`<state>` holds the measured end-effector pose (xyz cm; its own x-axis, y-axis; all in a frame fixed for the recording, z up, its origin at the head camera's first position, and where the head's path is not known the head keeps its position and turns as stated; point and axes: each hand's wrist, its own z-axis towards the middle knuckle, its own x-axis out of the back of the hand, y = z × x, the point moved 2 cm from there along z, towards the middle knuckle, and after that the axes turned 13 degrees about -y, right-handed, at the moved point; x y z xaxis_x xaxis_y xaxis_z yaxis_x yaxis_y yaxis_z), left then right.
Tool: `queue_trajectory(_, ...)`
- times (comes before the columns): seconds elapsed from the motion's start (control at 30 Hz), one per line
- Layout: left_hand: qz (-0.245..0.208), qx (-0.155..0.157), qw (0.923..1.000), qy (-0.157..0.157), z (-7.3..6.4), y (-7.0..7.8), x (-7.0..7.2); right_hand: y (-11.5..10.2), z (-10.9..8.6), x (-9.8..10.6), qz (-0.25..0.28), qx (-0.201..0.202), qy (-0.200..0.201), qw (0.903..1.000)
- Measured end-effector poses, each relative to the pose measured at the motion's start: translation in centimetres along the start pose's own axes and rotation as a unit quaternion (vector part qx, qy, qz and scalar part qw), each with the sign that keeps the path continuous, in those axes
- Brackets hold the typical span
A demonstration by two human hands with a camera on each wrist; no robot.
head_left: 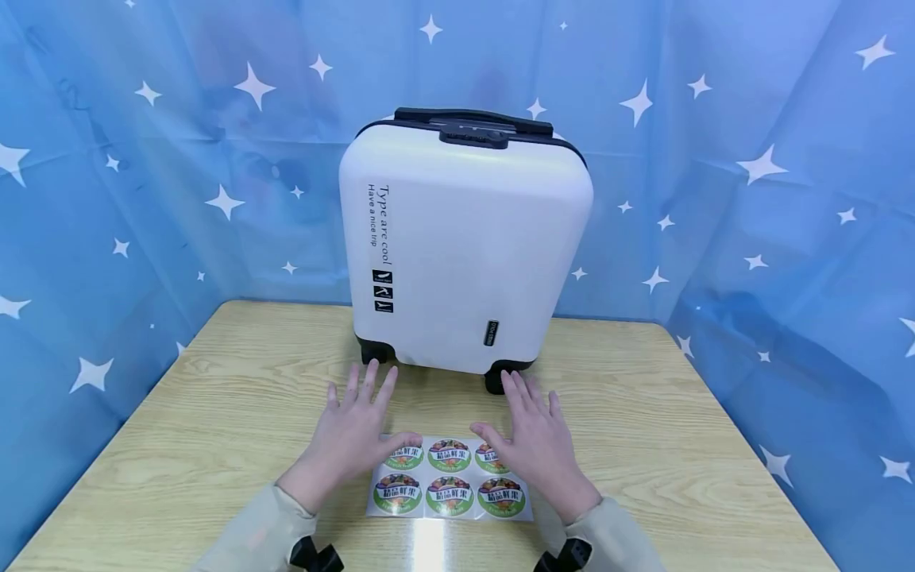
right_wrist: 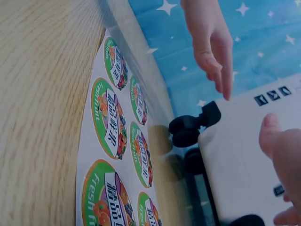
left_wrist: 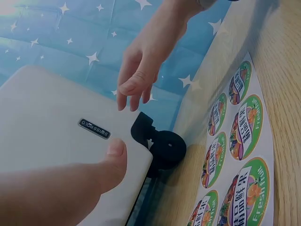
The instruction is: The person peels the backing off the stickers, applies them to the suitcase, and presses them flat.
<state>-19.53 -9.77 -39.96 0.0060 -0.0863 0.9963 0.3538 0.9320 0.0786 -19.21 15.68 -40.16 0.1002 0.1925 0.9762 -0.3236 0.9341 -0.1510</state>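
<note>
A sheet of round fruit stickers lies flat on the table, its printed labels facing up. Above its left end hovers my left hand, fingers spread and straight, holding nothing. My right hand is over the sheet's right end in a similar pose, thumb pointing inward, also with nothing in it. Behind both hands stands a white suitcase, upright on black wheels, with a black top handle. In the left wrist view a black wheel shows near the other hand; the fingers seem apart from the suitcase.
The wooden table carries the suitcase near its back edge. A blue curtain with white stars surrounds the back and both sides. Black straps with small devices sit at the wrists.
</note>
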Motion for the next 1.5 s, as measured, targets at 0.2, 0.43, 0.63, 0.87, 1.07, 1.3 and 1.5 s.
queue_trajectory(0.2, -0.003, -0.012, 0.9999, -0.007, 0.1, -0.1, 0.3, -0.5, 0.1, 0.2, 0.043, 0.02, 0.029, 0.9985)
queue_trajectory(0.43, -0.037, -0.017, 0.999, -0.019, 0.0, -0.3, 0.0, -0.9, -0.2, -0.3, 0.048, 0.027, 0.054, 0.997)
queue_trajectory(0.63, -0.046, -0.014, 0.9987, -0.019, 0.1, -0.3, -0.4, -1.3, -0.2, -0.5, 0.046, 0.027, 0.047, 0.9975)
queue_trajectory(0.87, -0.135, -0.002, 0.9895, -0.051, 0.6, -0.4, -0.8, -1.6, -0.1, -0.7, 0.039, 0.037, 0.033, 0.998)
queue_trajectory(1.07, -0.179, -0.009, 0.982, -0.059, 0.9, -0.8, -1.5, -2.0, -0.2, -1.2, 0.058, 0.03, -0.009, 0.9978)
queue_trajectory(1.3, -0.171, -0.026, 0.9813, -0.085, 0.8, -0.9, -2.7, -2.5, -0.4, -2.0, 0.05, 0.045, -0.015, 0.9976)
queue_trajectory(1.5, -0.172, -0.033, 0.9777, -0.116, 0.8, -0.7, -3.3, -3.0, -0.5, -2.3, 0.045, 0.065, -0.01, 0.9968)
